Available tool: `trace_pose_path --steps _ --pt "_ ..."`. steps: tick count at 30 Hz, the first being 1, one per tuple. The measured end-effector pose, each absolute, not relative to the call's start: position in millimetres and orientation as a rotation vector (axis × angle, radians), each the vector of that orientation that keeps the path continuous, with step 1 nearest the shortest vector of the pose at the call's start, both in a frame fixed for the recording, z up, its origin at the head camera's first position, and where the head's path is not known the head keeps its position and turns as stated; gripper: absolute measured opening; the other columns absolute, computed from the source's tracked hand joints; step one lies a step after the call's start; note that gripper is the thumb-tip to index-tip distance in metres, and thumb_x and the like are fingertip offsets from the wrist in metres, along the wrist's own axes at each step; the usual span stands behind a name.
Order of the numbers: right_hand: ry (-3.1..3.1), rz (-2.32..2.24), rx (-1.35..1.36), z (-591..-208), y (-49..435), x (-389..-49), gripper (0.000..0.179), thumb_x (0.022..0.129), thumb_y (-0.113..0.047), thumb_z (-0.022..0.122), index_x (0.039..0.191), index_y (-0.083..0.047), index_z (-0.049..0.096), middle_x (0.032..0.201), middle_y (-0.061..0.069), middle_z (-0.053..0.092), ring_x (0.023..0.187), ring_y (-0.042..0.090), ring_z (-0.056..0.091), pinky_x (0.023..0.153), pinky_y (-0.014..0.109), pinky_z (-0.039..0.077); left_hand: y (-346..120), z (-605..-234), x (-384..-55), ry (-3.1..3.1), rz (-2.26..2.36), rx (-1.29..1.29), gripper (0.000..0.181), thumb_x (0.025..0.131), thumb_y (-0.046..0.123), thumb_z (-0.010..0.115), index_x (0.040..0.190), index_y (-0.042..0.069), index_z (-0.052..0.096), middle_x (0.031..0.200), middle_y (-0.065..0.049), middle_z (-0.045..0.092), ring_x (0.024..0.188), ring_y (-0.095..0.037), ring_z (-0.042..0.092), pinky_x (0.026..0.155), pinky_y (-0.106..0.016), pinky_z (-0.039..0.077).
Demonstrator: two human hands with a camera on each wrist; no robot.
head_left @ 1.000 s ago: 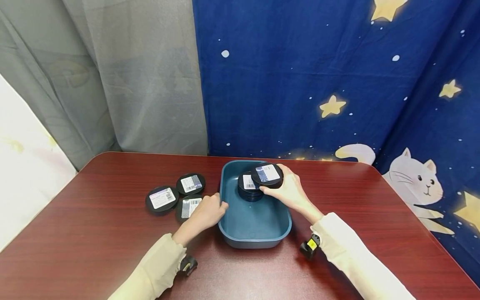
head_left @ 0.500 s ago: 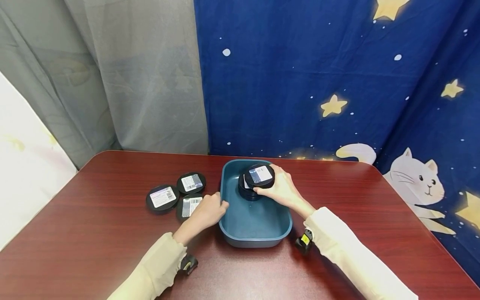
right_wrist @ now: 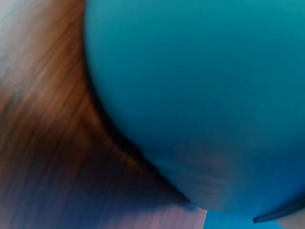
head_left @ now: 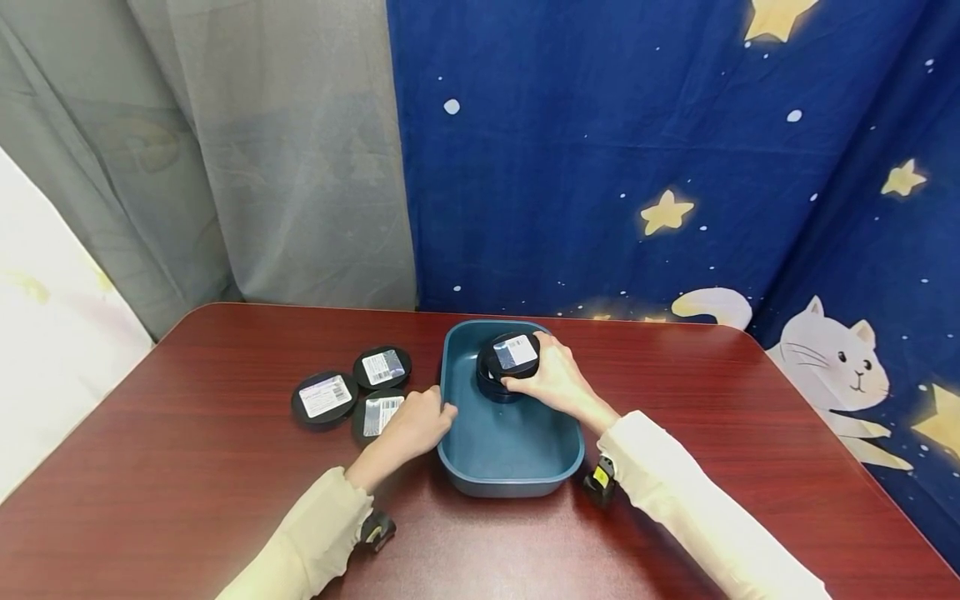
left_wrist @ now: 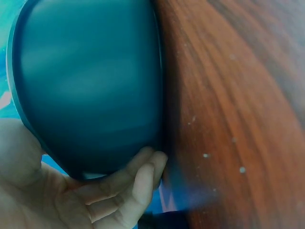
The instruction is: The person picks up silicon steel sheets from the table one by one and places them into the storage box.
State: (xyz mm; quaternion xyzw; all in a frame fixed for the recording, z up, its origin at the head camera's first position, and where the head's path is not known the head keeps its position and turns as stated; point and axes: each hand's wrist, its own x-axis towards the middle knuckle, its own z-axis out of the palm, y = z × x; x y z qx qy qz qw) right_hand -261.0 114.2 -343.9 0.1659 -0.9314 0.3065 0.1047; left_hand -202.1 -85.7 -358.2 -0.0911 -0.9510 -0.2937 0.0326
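My right hand (head_left: pixel 557 379) grips a flat round black container (head_left: pixel 516 353) with a white and blue label, fingers at its far edge and thumb at its near edge. It sits tilted over another round black container (head_left: pixel 491 390) in the far part of a blue-green plastic bin (head_left: pixel 510 450). At the bin's left side my left hand (head_left: pixel 422 421) holds the wall. In the left wrist view, the fingers of that hand (left_wrist: pixel 114 198) curl against the bin's outside (left_wrist: pixel 90 81). Only the bin's outer wall (right_wrist: pixel 190 95) fills most of the right wrist view; the held container is hidden there.
Left of the bin, three round black labelled containers lie close together on the red-brown table (head_left: pixel 187 467): one at the left (head_left: pixel 324 398), one behind (head_left: pixel 382 367) and one in front (head_left: pixel 380 412), partly covered by my left hand. Grey and blue curtains (head_left: pixel 540 167) hang behind the table.
My right hand has moved left and slightly down with the container, bringing it over the one in the bin. My left hand and the bin have stayed in place.
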Motion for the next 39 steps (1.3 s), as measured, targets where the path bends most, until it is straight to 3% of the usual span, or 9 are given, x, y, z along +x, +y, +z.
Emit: trace_pose_path --steps 6,17,39 --pt "-2.766 0.899 0.492 -343.0 112.4 -263.2 0.078 0.065 -0.034 0.075 0.123 0.005 0.042 0.108 0.018 0.056 0.095 0.030 0.055 0.080 0.041 0.045 -86.1 -358.7 -202.9 -2.932 -0.905 -0.276 0.017 0.082 0.011 0.047 0.080 -0.004 0.054 0.058 -0.007 0.045 0.056 -0.020 0.049 0.053 -0.032 0.040" --pt "-2.760 0.870 0.562 -344.2 110.9 -267.2 0.065 0.062 -0.037 0.077 0.107 0.001 0.051 0.091 0.010 0.059 0.082 0.023 0.057 0.072 0.036 0.047 -85.8 -359.6 -203.2 -2.935 -0.912 -0.268 0.018 0.082 0.011 0.047 0.081 -0.006 0.054 0.058 -0.007 0.045 0.055 -0.020 0.049 0.051 -0.031 0.040" --pt "-2.909 0.778 0.520 -342.4 104.6 -266.4 0.081 0.067 -0.042 0.073 0.123 0.007 0.041 0.107 0.018 0.053 0.093 0.028 0.052 0.080 0.039 0.043 -85.4 -359.9 -202.4 -2.933 -0.910 -0.269 0.018 0.082 0.011 0.047 0.080 -0.005 0.054 0.057 -0.007 0.044 0.054 -0.020 0.048 0.050 -0.030 0.039"
